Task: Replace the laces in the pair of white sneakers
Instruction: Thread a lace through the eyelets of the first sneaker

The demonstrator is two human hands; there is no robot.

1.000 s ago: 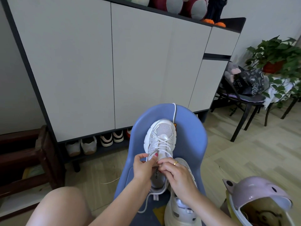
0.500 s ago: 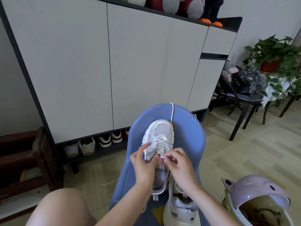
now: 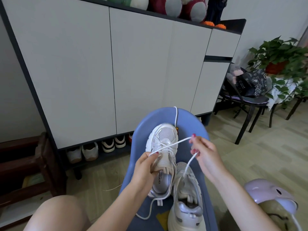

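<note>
Two white sneakers lie on a blue plastic chair (image 3: 191,129), toes pointing away from the person. The far sneaker (image 3: 164,139) sits toward the chair's far edge; the near sneaker (image 3: 186,202) lies beside it on the right, closer to the person, with its toe overlapping the far sneaker's heel area.

The left hand (image 3: 146,165) grips the tongue and collar of the far sneaker, fingers curled round it; one end of the white lace (image 3: 170,146) passes under its thumb. From there the lace runs taut, up and to the right across the sneaker, to the right hand (image 3: 204,152). The right hand is raised just to the right of the far sneaker and pinches the lace between thumb and fingertips; the lace loops through the hand and drops to the near sneaker's eyelet area.

A second lace (image 3: 175,116) hangs over the chair's far rim. A further loose lace end trails on the seat below the far sneaker's heel.

Behind the chair stands a white cabinet (image 3: 100,64) with shoes (image 3: 90,151) in its open bottom shelf. A pale purple helmet (image 3: 270,195) sits at lower right
</note>
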